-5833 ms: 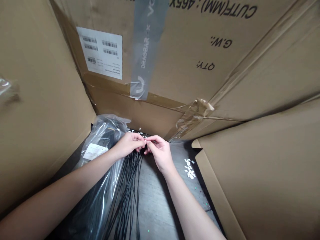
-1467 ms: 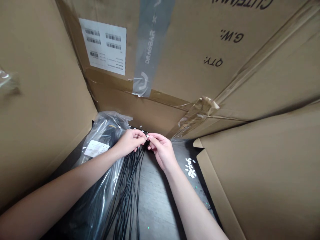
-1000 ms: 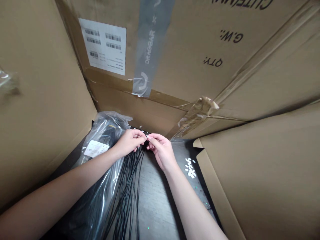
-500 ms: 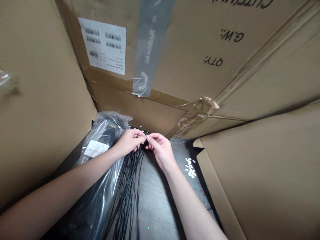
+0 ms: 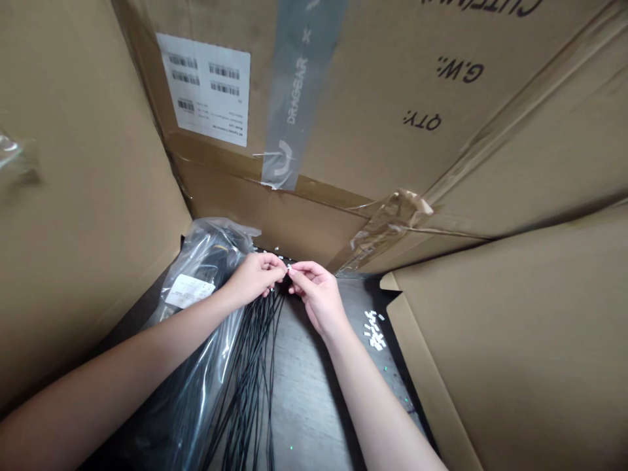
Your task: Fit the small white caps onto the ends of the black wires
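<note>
L hand (image 5: 255, 281) & R hand (image 5: 318, 296) meet mid-frame, fingers (image 5: 275, 263) closed on thin black cables (image 5: 252, 366) & tiny white piece (image 5: 289, 268).
Glossy plastic bag (image 5: 196, 275) at L; cables droop over grey bench (image 5: 304, 418); white bits (image 5: 374, 330) at R, by cardboard flap (image 5: 490, 366).

the left forearm (image 5: 122, 369) and right forearm (image 5: 377, 405) are bare and smooth, tapering into a slim left hand (image 5: 254, 280) and slim right hand (image 5: 318, 294).

Thin black cables (image 5: 250, 373), long, loose, fanned downward from bunched top ends; tiny white piece (image 5: 289, 267) at tips
</note>
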Motion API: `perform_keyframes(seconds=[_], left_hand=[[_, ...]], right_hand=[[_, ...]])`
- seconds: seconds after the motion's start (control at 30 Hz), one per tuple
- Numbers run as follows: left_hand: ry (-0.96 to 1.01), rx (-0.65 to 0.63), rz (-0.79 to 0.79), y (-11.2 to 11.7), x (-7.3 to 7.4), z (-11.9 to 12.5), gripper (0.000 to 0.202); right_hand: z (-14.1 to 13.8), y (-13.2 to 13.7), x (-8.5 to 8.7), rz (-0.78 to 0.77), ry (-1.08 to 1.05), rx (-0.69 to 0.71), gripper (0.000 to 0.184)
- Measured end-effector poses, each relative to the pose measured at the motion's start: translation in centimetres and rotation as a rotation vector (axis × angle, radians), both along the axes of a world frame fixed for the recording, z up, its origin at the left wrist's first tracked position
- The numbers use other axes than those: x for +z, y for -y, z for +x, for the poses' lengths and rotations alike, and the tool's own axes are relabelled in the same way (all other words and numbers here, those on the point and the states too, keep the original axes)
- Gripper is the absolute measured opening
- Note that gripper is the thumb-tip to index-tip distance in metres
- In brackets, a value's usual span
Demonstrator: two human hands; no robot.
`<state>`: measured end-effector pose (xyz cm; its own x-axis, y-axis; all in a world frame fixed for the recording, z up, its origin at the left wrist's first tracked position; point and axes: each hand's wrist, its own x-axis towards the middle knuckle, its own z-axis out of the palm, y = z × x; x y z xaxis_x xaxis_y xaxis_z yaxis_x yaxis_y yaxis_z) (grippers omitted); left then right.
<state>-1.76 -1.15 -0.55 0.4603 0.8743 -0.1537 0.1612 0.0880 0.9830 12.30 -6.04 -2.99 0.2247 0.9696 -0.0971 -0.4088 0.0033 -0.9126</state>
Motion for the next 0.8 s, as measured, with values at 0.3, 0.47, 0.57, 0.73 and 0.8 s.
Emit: perform_keyframes(seconds=[0.3, 0.47, 0.57, 0.73, 0.8], left_hand=[[-0.021, 0.016, 0.001, 0.07, 0.4, 0.06, 0.004], [-0.003, 0.006, -0.023, 0.16, 0.56, 0.15, 0.005], [0.012, 0.006, -0.023, 0.17, 0.52, 0.18, 0.007], [-0.003, -0.008, -0.011, 0.21, 0.72, 0.14, 0.009], [-0.011, -0.015, -0.005, 0.23, 0.76, 0.1, 0.009]], right_hand=[[0.05, 0.09, 0.29, -0.026, -0.023, 0.013, 0.025], [0.25, 0.19, 0.48, -0.035, -0.033, 0.047, 0.024], [0.28, 0.29, 0.62, -0.034, -0.029, 0.082, 0.024], [0.3, 0.34, 0.67, -0.02, -0.018, 0.102, 0.027], [0.33, 0.3, 0.58, -0.016, -0.016, 0.088, 0.027]])
